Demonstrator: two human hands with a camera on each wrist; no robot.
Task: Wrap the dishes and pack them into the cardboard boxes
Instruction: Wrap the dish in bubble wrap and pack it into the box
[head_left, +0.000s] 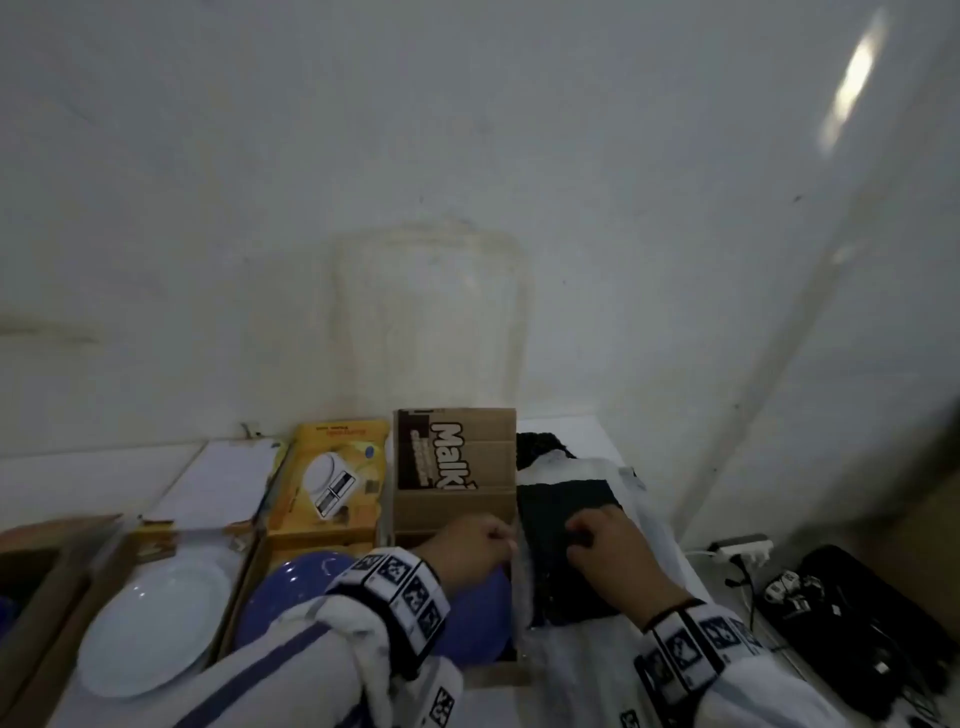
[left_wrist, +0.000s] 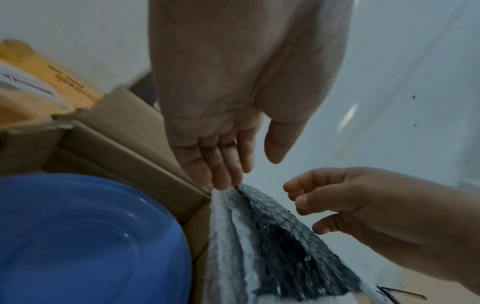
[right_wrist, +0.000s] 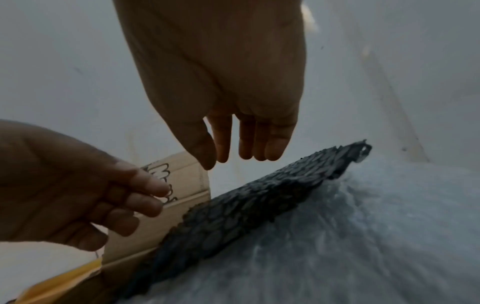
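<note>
Head view: the left hand (head_left: 475, 545) and the right hand (head_left: 605, 543) are working side by side over a sheet of bubble wrap (head_left: 582, 654) that is lying on the white tabletop (head_left: 670, 525). A black textured sheet (head_left: 566, 551) is lying on top of the bubble wrap.

The left hand is reaching over the blue plate (head_left: 291, 603), which is sitting inside an open cardboard box (head_left: 457, 499) printed with dark lettering. In the left wrist view the fingers (left_wrist: 221, 170) of this hand are hanging fairly straight and close together, their tips touching the raised edge of the bubble wrap (left_wrist: 233, 236) and the black sheet (left_wrist: 283, 236); whether they are pinching that edge cannot be told.

The right hand (left_wrist: 369, 207) is hovering just above the black sheet with its fingers loosely curled, holding nothing. The right wrist view is showing its fingers (right_wrist: 259, 139) pointing down, narrowly spread, just clear of the sheet (right_wrist: 246, 203).

A white plate (head_left: 156, 623) is resting in a second cardboard box (head_left: 62, 613) to the left of the blue plate. A yellow product carton (head_left: 337, 483) is standing behind the two boxes, against the wall. A power strip with cables (head_left: 743, 551) is lying at the right end of the tabletop.
</note>
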